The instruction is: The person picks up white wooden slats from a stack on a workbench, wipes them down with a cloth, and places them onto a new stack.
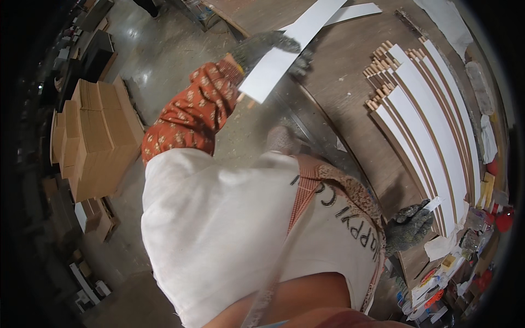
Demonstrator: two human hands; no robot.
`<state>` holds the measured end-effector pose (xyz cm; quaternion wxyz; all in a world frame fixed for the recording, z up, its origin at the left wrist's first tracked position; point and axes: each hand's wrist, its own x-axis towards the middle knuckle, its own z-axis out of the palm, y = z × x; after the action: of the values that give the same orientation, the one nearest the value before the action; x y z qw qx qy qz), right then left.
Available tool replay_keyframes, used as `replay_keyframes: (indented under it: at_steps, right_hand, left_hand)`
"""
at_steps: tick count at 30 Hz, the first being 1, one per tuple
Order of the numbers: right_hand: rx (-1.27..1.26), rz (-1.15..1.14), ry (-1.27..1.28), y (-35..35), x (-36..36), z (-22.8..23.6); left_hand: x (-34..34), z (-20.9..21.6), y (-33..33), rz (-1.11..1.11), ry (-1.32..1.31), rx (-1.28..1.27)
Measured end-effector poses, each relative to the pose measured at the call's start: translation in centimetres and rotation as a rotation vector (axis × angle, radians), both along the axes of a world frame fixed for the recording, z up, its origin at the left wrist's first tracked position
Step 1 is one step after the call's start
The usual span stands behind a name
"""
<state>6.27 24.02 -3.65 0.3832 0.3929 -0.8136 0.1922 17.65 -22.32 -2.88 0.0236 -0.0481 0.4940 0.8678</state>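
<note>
My left hand [256, 48], in a grey work glove, is closed around a narrow white board [269, 75]. Wooden dowel pegs [248, 101] stick out of the board's near end, and its far end reaches up over the table. A second white board [354, 13] lies crosswise under that far end. At the lower right, my gloved right hand [409, 227] has its fingers closed beside a stack of white boards [432, 126] with brown edges and pegged ends. A small whitish piece [433, 204] shows at those fingertips; its kind is unclear.
The brown worktable [336, 82] carries the boards, and its edge runs diagonally past my body. Crumpled white wrapping, a clear bottle [474, 82] and small clutter [437, 279] lie along the right. Stacked cardboard [95, 136] stands on the floor at left.
</note>
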Motion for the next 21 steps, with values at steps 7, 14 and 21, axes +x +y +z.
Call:
replay_keyframes:
  at_steps: [7, 14, 21]
  right_hand:
    - [-0.250, -0.138, -0.474, -0.1, -0.6, -0.2]
    - [-0.321, -0.001, -0.396, -3.4, -0.7, 0.6]
    - [-0.888, 0.098, -1.241, -3.7, 1.0, 2.0]
  left_hand:
    - [-0.9, 0.7, -1.3, 0.176, -0.104, -0.063]
    - [-2.1, 0.4, -2.8, 0.128, -0.145, -0.091]
    - [-3.2, -0.9, -5.1, 0.079, -0.118, -0.474]
